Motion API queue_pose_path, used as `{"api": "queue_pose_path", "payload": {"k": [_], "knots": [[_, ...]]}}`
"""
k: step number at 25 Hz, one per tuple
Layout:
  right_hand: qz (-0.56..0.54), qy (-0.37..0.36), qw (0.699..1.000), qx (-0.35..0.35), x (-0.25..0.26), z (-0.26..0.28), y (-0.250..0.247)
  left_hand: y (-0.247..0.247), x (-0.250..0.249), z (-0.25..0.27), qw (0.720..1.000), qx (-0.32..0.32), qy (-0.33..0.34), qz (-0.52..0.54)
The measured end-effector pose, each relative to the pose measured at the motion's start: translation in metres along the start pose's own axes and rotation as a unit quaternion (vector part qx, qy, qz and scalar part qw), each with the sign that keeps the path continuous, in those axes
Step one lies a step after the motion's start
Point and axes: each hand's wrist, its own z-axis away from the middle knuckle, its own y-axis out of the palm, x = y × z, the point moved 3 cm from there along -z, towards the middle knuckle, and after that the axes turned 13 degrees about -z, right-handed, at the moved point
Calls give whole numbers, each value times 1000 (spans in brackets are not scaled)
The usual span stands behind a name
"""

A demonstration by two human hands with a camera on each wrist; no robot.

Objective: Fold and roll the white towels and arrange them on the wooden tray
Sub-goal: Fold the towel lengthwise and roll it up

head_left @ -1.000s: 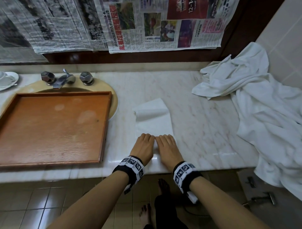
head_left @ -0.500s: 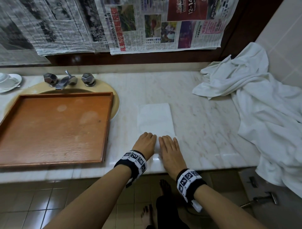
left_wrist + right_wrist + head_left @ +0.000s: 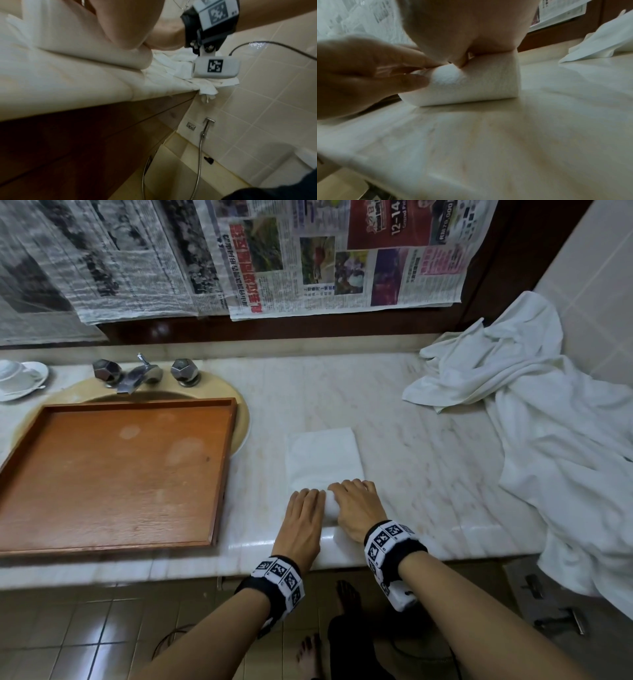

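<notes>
A folded white towel point(image 3: 323, 458) lies flat on the marble counter point(image 3: 428, 474), to the right of the wooden tray point(image 3: 113, 474). Its near end is wound into a short thick roll point(image 3: 471, 83). My left hand point(image 3: 308, 496) and right hand point(image 3: 352, 487) sit side by side on that roll, fingers curled over its top. In the right wrist view my left hand point(image 3: 412, 75) pinches the roll's left part, while my right thumb presses into it from above. The tray holds nothing.
A large heap of loose white towels point(image 3: 548, 440) covers the counter's right end and hangs over its edge point(image 3: 207, 89). The tray rests over the sink, with the tap point(image 3: 137, 374) behind it. A cup and saucer point(image 3: 17, 376) stand far left.
The towel's raised far corner has dropped flat. Both hands have moved forward over the towel, winding its near end into a roll.
</notes>
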Motion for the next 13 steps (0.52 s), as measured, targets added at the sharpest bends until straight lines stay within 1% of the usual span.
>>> {"api": "queue_pose_path", "payload": {"k": [3,4,6,7,8,9,11,13], "knots": [[-1,22,1000,1,1,-10,-1,-2,2,-15,999,32,-2,-9],[1,19,1000,-10,2,-10,0,-4,5,-23,999,44,-4,-10],[15,-12,998,-66,2,-3,4,-7,10,-37,998,58,-19,-7],[19,-31,996,-82,2,4,9,-9,12,-42,998,59,-28,-2],[27,-49,995,-82,1,11,14,-10,14,-47,997,69,-34,2],[37,-58,995,-66,1,17,17,-11,15,-51,996,83,-35,2],[42,-57,997,-43,-4,16,16,-13,16,-60,995,96,-36,-7],[24,-50,998,-35,-8,3,7,-16,19,-66,994,104,-45,2]]}}
